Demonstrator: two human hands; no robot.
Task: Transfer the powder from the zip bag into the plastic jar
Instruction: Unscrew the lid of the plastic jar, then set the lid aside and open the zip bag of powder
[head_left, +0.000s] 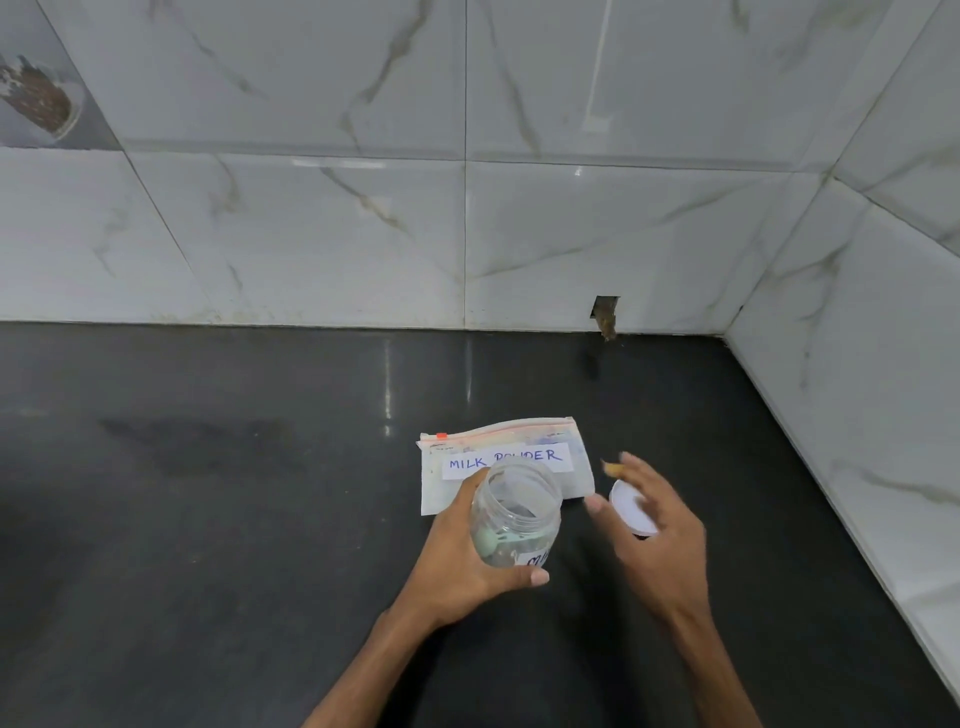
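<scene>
A zip bag (540, 441) labelled "MILK POWDER" lies flat on the dark counter (234, 493), its orange zip strip along the far edge. In front of it my left hand (457, 566) grips a clear plastic jar (519, 514) from the left side. The jar's mouth is uncovered and tilts towards me, hiding the near part of the bag. Just right of the jar, my right hand (660, 535) has its fingers spread around a white lid (628, 506), which sits tilted under the palm.
A tiled marble-look wall (467, 234) runs along the back of the counter and turns the corner on the right. A small hole in the tile (605, 312) sits at the counter line behind the bag.
</scene>
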